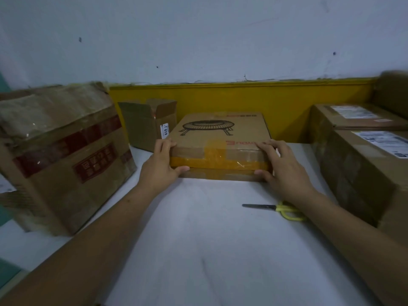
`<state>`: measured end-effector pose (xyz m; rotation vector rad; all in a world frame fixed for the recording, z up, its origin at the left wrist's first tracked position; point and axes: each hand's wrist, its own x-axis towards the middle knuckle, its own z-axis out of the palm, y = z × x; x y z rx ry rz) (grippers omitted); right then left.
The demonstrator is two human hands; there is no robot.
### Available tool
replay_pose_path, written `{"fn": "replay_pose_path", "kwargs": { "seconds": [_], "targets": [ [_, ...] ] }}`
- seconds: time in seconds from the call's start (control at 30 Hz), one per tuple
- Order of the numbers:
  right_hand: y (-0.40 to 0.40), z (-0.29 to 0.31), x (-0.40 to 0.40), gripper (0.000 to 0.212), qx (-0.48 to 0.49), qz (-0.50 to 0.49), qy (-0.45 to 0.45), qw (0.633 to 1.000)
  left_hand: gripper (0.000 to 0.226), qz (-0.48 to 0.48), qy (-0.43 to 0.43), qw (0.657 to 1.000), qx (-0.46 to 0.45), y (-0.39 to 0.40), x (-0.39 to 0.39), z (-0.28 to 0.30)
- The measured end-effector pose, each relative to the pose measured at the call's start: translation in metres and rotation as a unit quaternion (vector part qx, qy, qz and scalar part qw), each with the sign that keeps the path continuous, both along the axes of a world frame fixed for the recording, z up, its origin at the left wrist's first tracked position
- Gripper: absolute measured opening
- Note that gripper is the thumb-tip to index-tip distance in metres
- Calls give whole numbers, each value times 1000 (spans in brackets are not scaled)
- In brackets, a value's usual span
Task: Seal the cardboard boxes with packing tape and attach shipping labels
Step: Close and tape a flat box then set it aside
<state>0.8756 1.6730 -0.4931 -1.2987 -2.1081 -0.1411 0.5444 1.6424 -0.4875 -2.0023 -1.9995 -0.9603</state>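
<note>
A flat cardboard box with a black line drawing on its lid lies in the middle of the white table. Yellowish packing tape runs along its near side and up over the front edge. My left hand grips the box's near left corner, fingers over the top and thumb under the front edge. Around the near right corner my right hand holds the box the same way. No tape roll or loose label is visible.
Yellow-handled scissors lie on the white table under my right forearm. A large taped box stands at the left, a small open box behind it. Two labelled boxes are stacked at the right.
</note>
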Motion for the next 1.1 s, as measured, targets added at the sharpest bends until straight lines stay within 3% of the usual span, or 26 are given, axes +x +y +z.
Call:
{"fn": "replay_pose_path", "kwargs": {
  "seconds": [0.1, 0.3, 0.57, 0.77, 0.97, 1.1],
  "targets": [
    [2, 5, -12, 63, -9, -23, 62, 998, 75, 12, -9, 1000, -4, 1, 2, 1],
    [5, 14, -18, 52, 51, -55, 0, 997, 75, 16, -17, 1000, -15, 5, 2, 4],
    [10, 3, -22, 44, 93, -73, 5, 993, 69, 83, -13, 996, 37, 15, 12, -3],
    [3, 13, -13, 58, 51, -48, -19, 997, 71, 62, -35, 997, 16, 4, 12, 0],
    [1, 15, -20, 63, 112, -100, -40, 988, 82, 41, -40, 998, -11, -9, 19, 4],
    [4, 10, -25, 60, 141, -118, -45, 982, 72, 74, -40, 996, 28, -4, 23, -1]
  ]
}}
